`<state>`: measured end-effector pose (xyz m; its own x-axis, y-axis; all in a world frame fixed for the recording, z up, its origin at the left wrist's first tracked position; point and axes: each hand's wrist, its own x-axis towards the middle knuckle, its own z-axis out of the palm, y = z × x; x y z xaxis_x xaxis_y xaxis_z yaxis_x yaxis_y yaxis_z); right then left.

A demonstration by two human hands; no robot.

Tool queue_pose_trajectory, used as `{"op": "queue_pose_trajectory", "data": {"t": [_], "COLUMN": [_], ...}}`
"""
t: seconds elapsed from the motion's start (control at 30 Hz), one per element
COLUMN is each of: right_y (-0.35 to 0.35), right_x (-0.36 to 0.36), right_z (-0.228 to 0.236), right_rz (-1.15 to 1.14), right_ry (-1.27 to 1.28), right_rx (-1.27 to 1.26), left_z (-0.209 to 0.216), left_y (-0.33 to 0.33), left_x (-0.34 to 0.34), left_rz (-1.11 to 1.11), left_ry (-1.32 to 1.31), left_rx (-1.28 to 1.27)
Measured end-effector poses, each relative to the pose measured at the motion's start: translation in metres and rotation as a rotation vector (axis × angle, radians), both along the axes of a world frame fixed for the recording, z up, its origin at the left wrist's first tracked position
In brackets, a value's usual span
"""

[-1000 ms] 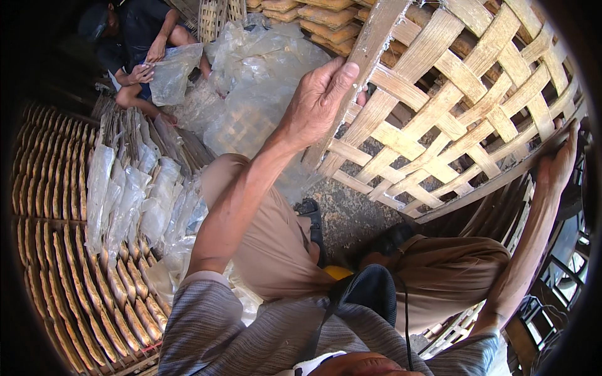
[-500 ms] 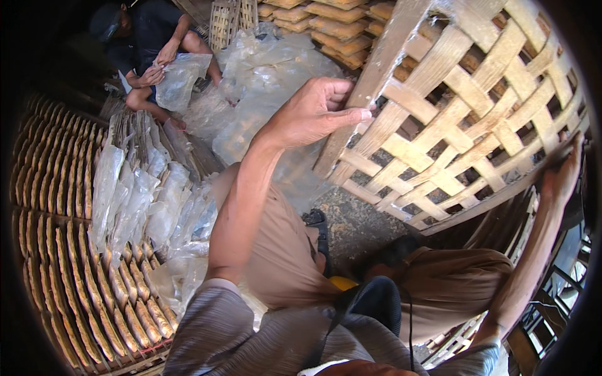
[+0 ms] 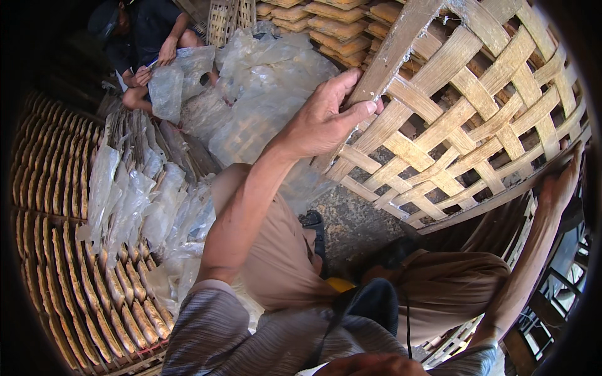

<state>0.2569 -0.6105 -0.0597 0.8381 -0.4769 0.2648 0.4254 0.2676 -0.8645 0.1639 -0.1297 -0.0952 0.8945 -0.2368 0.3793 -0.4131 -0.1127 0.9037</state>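
A woven bamboo tray (image 3: 464,119) with a wooden frame fills the upper right, tilted up between my two hands. My left hand (image 3: 329,116) grips the frame's left edge, thumb on the near face and fingers curled behind the wood. On the right, my right hand (image 3: 564,172) is at the tray's lower right edge; its fingers are partly hidden at the rim of the picture, but the hand is closed around the frame. The tray's lattice shows no pieces lying on its near face.
Stacked trays of flat brown slabs (image 3: 342,28) stand behind. Crumpled clear plastic sheets (image 3: 257,81) lie at centre back, more plastic (image 3: 138,194) on the left. Rows of upright slabs (image 3: 69,276) fill the far left. A co-worker (image 3: 157,44) squats at upper left, holding plastic.
My left hand has closed more firmly round the frame's edge, its thumb shifting right. The tray has tilted slightly. The co-worker's hands and plastic sheet have moved.
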Motion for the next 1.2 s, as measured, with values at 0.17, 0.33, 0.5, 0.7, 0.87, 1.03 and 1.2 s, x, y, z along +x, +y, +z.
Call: {"op": "queue_pose_trajectory", "data": {"t": [0.17,0.33,0.5,0.7,0.87,1.03,1.2], "right_y": [-0.001,0.015,0.041,0.023,0.036,0.177,0.211], "right_x": [-0.002,-0.009,-0.018,-0.018,-0.047,-0.109,-0.101], "right_z": [0.004,0.001,0.009,0.009,0.055,0.071,0.02], "right_rz": [0.049,0.007,-0.017,0.082,-0.605,-0.466,0.348], "right_ry": [0.001,-0.055,-0.062,-0.045,-0.496,-0.803,-0.131], "right_rx": [0.054,0.054,0.038,0.042,-0.852,-1.928,-2.095], "left_z": [0.005,0.002,-0.002,-0.007,0.005,0.002,-0.003], "left_y": [0.006,0.001,-0.007,-0.01,-0.008,-0.006,-0.019], "left_x": [0.001,-0.001,-0.001,-0.004,-0.004,-0.013,-0.012], "left_rz": [0.026,0.123,0.236,0.245,0.251,0.229,0.142], "left_ry": [0.129,0.123,0.16,0.073,-0.054,-0.32,-0.481], "left_rx": [-0.036,-0.057,-0.063,-0.141,0.097,0.459,0.677]}}
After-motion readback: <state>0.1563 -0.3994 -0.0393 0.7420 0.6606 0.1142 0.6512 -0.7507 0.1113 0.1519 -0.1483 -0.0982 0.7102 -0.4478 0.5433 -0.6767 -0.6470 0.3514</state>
